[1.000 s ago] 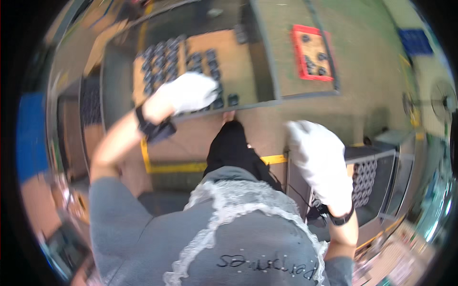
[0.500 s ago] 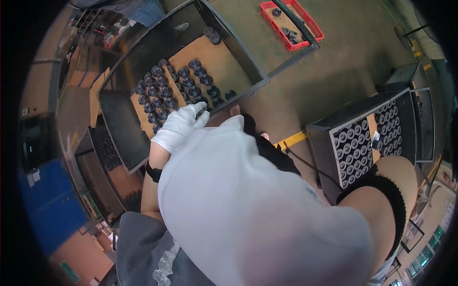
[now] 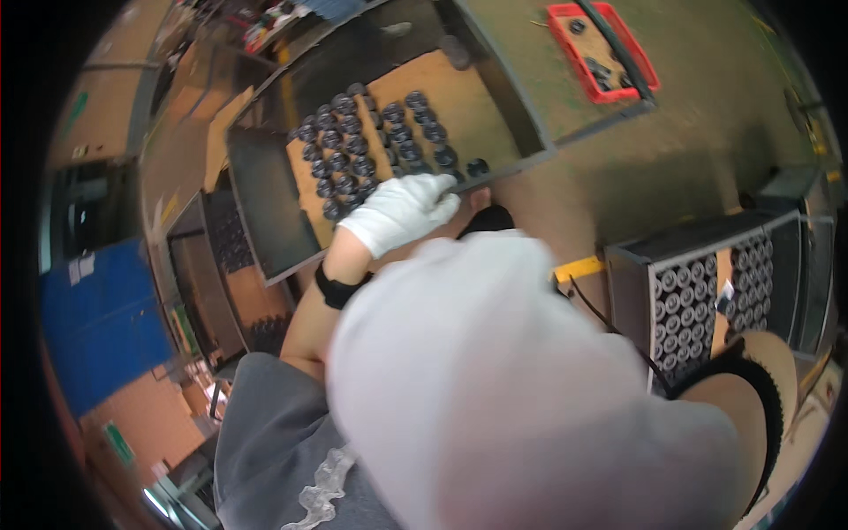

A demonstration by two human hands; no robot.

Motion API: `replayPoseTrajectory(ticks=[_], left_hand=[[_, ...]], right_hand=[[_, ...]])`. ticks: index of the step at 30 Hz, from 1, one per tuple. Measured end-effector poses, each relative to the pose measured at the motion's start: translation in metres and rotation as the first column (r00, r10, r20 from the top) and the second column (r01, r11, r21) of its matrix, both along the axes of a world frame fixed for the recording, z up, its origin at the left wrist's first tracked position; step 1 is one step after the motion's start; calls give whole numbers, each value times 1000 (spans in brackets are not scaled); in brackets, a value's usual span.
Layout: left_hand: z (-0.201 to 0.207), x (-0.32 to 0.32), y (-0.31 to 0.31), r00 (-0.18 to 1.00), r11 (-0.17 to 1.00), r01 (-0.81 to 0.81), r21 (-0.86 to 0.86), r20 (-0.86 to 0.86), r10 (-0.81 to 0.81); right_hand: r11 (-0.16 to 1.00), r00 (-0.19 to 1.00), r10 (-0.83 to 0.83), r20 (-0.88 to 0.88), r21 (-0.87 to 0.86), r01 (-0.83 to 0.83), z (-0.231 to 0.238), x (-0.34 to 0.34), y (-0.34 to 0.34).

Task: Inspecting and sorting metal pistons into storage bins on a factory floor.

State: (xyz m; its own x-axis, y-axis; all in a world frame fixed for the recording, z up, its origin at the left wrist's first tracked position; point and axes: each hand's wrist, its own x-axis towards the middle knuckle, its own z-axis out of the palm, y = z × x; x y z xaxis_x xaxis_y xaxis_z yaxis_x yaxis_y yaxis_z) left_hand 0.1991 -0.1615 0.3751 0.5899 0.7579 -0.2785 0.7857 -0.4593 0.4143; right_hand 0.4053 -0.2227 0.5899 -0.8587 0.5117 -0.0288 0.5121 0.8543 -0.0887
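My left hand (image 3: pixel 402 212), in a white glove with a black band at the wrist, reaches to the near wall of a large dark metal bin (image 3: pixel 539 159). Its fingers stretch toward the right, with the thumb apart from them. I see nothing between them. Dark round parts (image 3: pixel 338 162) stand in rows beside and beyond the fingertips, on brown sheets (image 3: pixel 450 84). A large blurred white shape (image 3: pixel 459 353) fills the lower middle, very close. It appears to be my right hand in a white glove; its fingers cannot be made out.
A metal crate (image 3: pixel 618 283) to the right holds rows of ring-shaped parts (image 3: pixel 685 300). A red plastic tray (image 3: pixel 579 66) with a few dark parts lies on the floor at the far right. Another dark bin (image 3: pixel 199 274) stands at left, near a blue panel (image 3: pixel 106 318).
The view has shifted, so the bins sit farther right and the metal crate lower. My left hand has slid a little right along the bin's near side. The white shape remains close.
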Motion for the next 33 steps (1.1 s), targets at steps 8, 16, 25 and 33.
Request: replayPoseTrajectory(ticks=[8, 16, 25, 33], left_hand=[[2, -3, 2, 987, 986, -129, -105, -111, 117], [-10, -2, 3, 994, 991, -89, -104, -74, 82], [28, 28, 5, 981, 959, -106, -261, -187, 58], [25, 18, -12, 995, 994, -95, -61, -40, 93]], right_hand=[[994, 994, 105, -29, 7, -105, 0, -18, 0], [995, 995, 101, -4, -5, -101, -7, -15, 11], [997, 997, 74, 5, 9, -74, -2, -12, 4], [995, 995, 99, 13, 4, -100, -4, -15, 10]])
